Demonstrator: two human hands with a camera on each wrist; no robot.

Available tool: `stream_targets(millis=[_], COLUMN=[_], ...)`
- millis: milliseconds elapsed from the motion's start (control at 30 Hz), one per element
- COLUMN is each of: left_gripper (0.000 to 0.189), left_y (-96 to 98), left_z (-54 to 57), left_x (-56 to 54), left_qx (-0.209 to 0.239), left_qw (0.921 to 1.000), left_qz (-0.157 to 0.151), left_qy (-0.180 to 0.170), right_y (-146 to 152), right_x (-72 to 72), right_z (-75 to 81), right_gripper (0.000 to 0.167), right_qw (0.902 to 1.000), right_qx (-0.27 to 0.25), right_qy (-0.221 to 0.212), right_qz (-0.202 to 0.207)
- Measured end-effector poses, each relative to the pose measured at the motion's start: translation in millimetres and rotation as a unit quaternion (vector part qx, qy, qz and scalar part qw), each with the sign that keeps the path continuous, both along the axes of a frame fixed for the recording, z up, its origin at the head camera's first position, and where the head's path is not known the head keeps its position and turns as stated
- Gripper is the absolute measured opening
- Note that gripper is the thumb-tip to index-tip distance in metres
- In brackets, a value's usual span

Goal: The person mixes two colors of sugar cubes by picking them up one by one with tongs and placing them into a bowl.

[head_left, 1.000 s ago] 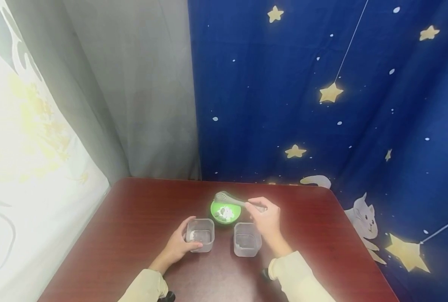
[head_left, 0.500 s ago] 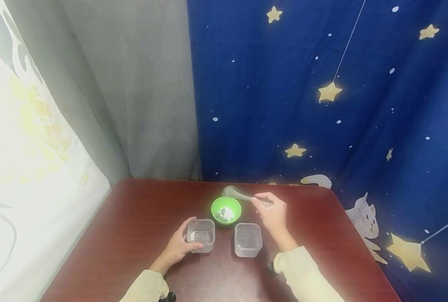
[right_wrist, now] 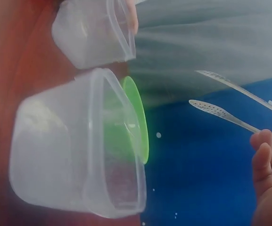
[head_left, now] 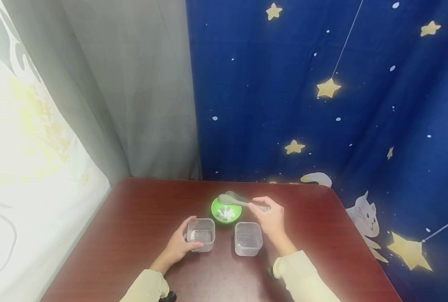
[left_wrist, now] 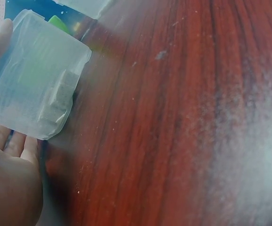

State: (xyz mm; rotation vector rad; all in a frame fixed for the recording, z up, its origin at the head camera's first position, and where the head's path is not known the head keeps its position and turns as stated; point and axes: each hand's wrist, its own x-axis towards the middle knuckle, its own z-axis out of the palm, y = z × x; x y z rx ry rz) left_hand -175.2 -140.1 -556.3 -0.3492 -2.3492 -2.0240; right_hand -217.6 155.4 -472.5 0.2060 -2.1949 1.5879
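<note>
My left hand (head_left: 175,244) grips a clear plastic tub (head_left: 206,247), thumb over the near side and fingers around the left and back. Whitish-grey pieces (left_wrist: 58,96) show through the tub's wall in the left wrist view. My right hand (head_left: 273,217) holds tongs (right_wrist: 211,109) with perforated ends. The tongs' two arms stand apart, and their tips hang over the green bowl (head_left: 215,206) in the head view. Small white chunks (head_left: 225,213) lie in that bowl. Nothing shows between the tips.
A second clear tub (head_left: 247,252) stands right of the first, in front of the bowl. The dark red wooden table (head_left: 141,205) ends at a grey curtain (head_left: 160,92) and a blue star-patterned curtain (head_left: 254,105).
The tongs went back and to the right, away from the bowl, then returned over it, their arms now visibly spread. My left hand and both tubs have stayed in place.
</note>
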Motion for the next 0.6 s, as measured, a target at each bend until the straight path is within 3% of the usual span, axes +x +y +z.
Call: stream_targets(millis=[267, 600], left_gripper=[0.092, 0.090], left_y=[1.2, 2.7], left_z=[-2.4, -3.6], left_x=[-1.3, 0.3], left_qx=[0.013, -0.013], left_qw=[0.9999, 0.9992], left_qz=[0.003, 0.021], left_qy=[0.003, 0.032], right_y=[-14.4, -36.4], right_x=[8.7, 15.1], right_z=[-8.1, -20.8], right_gripper=[0.026, 0.024], right_qw=[0.9966, 0.9771], right_qx=[0.020, 0.135], right_qy=[-0.013, -0.018], right_qz=[0.078, 0.164])
